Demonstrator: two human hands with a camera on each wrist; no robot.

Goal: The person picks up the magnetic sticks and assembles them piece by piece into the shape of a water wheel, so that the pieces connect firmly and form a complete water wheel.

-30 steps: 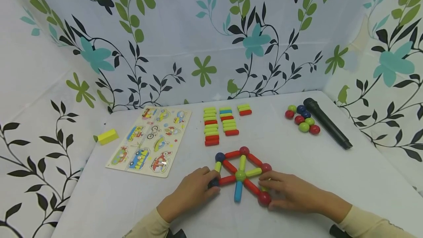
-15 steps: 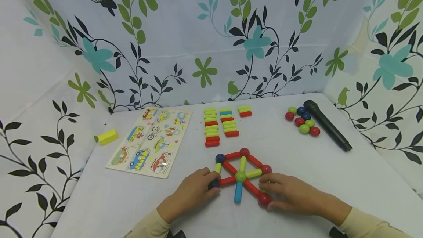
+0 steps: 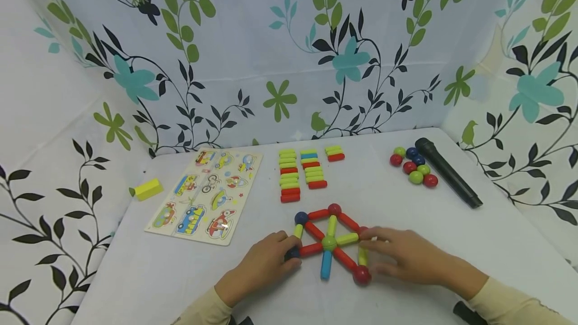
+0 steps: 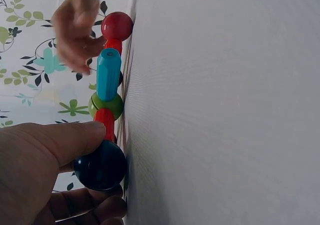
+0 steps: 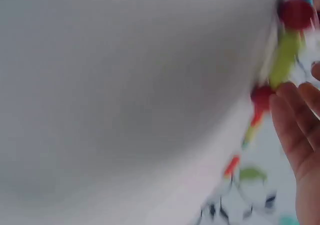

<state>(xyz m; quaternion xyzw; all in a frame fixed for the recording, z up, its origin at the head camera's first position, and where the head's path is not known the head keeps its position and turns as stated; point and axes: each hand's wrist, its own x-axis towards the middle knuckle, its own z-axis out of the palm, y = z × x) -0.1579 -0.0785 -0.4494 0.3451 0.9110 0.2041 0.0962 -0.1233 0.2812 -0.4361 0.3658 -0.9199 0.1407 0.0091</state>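
Stick-and-ball frame [image 3: 329,239] flat on worktop [image 3: 451,234], between hands. Left hand [image 3: 264,265] pinching dark blue ball [image 4: 101,165] at frame's left corner. Right hand [image 3: 406,257] fingers straight, touching right edge beside yellow-green stick [image 3: 363,256], long axis toward red ball [image 3: 362,275].

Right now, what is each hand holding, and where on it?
Left hand grips the dark blue ball at the stick frame's near-left corner, thumb on top. Right hand has straight fingers at the frame's right corner; no grip visible.
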